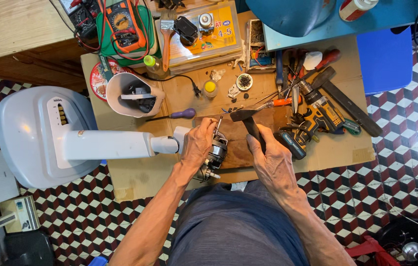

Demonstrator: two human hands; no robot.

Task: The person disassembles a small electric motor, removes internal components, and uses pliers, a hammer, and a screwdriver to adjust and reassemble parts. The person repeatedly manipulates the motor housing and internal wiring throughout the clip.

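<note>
Left hand (198, 144) half-hiding motor (215, 156)

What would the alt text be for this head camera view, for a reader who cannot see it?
Seen from above, a person's left hand steadies a small electric motor on a wooden board while the right hand holds a hammer over it. A grey fan base lies to the left on cardboard strewn with tools, including a yellow cordless drill.

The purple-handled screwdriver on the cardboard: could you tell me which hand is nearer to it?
Left. The left hand grips the motor just below the purple-handled screwdriver; the right hand, holding the hammer, is farther right.
</note>
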